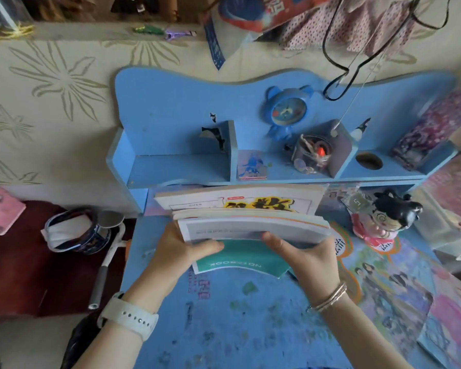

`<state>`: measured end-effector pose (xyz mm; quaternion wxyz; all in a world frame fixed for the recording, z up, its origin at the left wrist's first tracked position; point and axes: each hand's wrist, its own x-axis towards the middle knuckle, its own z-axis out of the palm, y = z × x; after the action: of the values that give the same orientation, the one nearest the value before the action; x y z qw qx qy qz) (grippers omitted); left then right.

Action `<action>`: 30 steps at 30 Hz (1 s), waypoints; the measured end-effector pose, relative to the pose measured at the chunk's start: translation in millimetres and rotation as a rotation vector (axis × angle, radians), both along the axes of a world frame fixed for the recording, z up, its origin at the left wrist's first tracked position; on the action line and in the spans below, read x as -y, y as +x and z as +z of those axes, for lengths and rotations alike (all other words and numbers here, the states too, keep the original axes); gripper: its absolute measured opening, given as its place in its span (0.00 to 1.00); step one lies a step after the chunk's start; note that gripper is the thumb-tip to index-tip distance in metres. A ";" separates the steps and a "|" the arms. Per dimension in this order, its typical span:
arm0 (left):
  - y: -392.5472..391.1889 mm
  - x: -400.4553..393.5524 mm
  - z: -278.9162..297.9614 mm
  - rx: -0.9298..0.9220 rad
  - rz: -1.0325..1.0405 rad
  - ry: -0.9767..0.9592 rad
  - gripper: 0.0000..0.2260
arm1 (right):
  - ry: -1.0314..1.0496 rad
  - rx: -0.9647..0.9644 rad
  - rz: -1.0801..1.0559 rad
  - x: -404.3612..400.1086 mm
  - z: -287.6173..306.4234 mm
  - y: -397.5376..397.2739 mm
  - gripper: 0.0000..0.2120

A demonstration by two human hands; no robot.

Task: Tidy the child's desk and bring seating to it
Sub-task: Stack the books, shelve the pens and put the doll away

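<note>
A stack of books [253,225] stands tilted on the blue desk [237,328], just in front of the desk's shelf unit [171,166]. My left hand [181,249] grips the stack's left end and my right hand [306,257] grips its right part, thumbs on the near cover. A teal notebook [240,258] sits at the bottom of the stack, its lower edge sticking out between my hands. The top book shows a white cover with yellow and black characters [261,205].
On the shelf stand a blue alarm clock [288,110], a glass jar [312,154] and a small card [252,166]. A doll figure [383,217] and colourful posters [399,288] lie at the desk's right. A dark red surface at left holds a mask box [72,233] and a torch [104,265].
</note>
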<state>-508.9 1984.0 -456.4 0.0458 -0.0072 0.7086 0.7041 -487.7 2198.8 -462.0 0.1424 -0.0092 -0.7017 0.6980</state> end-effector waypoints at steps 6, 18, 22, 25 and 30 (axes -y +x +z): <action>9.3 -7.4 -25.8 0.063 0.024 0.026 0.15 | 0.050 0.103 0.021 5.0 -33.2 4.8 0.17; 22.8 -13.8 -33.0 0.156 -0.010 -0.026 0.13 | 0.163 0.156 -0.028 -3.6 -44.5 15.1 0.12; 24.4 -10.3 -32.0 0.190 0.007 -0.109 0.11 | 0.210 0.244 0.010 -10.2 -36.1 12.1 0.10; 38.7 -10.4 -44.9 0.321 0.008 -0.200 0.09 | 0.284 0.485 0.082 -9.4 -46.2 21.6 0.07; 56.8 -11.1 -84.1 0.464 -0.006 -0.495 0.09 | 0.440 0.827 0.138 -2.9 -80.8 30.5 0.15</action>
<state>-452.0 1995.1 -540.5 0.2047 -0.1761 0.8287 0.4902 -457.2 2201.7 -542.7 -0.1971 -0.2095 -0.8298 0.4781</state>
